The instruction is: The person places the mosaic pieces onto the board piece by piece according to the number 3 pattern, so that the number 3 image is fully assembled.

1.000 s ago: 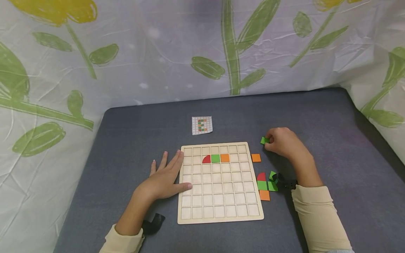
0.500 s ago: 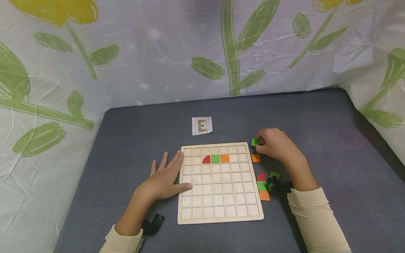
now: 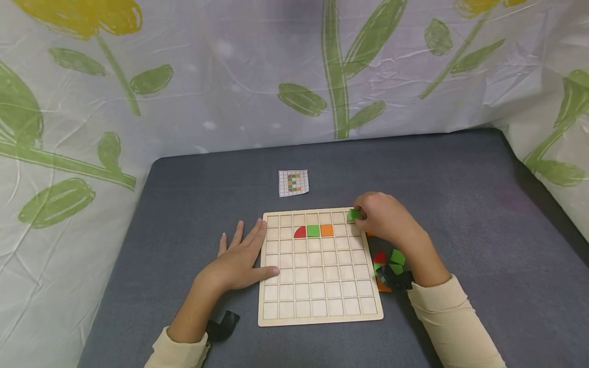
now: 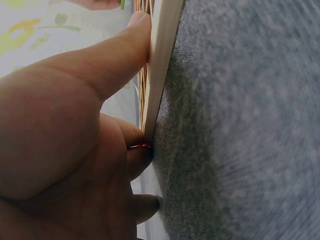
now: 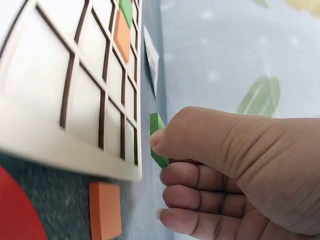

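Note:
A wooden grid board [image 3: 317,305] lies on the dark table. In one of its upper rows sit a red quarter-circle tile [image 3: 301,232], a green square tile [image 3: 313,231] and an orange square tile [image 3: 326,230]. My left hand [image 3: 239,263] rests at the board's left edge, fingers spread and straight, thumb [image 4: 125,50] lying over the rim. Between thumb and forefinger, my right hand [image 3: 386,217] pinches another green tile [image 5: 156,122] over the board's upper right corner. The other fingers of that hand are curled behind the tile.
Right of the board lie loose tiles, partly hidden by the right wrist: a red one [image 3: 379,257], several green ones [image 3: 398,256] and orange ones [image 5: 105,210]. Behind the board is a small paper card [image 3: 293,183] printed with a coloured grid pattern. A flowered cloth [image 3: 221,102] hangs behind the table.
My right hand has carried the green tile leftward, from the table right of the board to over its upper right corner. My left hand and the board have stayed put.

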Available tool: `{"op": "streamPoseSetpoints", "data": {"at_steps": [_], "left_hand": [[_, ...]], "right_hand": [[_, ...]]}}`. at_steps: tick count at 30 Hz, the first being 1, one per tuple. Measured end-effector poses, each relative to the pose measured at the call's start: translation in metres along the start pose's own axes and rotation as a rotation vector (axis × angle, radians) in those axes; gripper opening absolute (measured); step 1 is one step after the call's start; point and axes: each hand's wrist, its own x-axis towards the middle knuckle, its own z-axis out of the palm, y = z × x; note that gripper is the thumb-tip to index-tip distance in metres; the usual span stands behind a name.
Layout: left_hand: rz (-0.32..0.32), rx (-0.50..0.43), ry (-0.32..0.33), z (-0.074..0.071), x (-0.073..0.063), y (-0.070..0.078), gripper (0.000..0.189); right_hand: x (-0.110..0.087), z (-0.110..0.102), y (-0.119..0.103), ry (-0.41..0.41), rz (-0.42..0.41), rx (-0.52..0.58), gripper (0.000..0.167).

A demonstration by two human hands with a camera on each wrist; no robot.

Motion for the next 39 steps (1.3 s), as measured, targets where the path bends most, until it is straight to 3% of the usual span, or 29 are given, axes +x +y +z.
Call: {"op": "streamPoseSetpoints", "data": {"at_steps": [8, 14, 24, 39], "left_hand": [[-0.001, 0.005, 0.0, 0.001, 0.0, 0.0, 0.109], [-0.007, -0.005, -0.001, 0.0, -0.001, 0.0, 0.108], [-0.002, -0.018, -0.003, -0.002, -0.002, 0.001, 0.107], [0.0, -0.01, -0.003, -0.002, -0.002, 0.003, 0.107]], "right_hand": [[0.003, 0.008, -0.015, 0.038, -0.097, -0.095, 0.009], [0.004, 0.012, -0.025, 0.038, -0.12, -0.088, 0.022], [0.005, 0.024, -0.045, 0.064, -0.226, -0.158, 0.021], [0.006, 0.042, -0.066, 0.026, -0.291, -0.126, 0.024]]}}
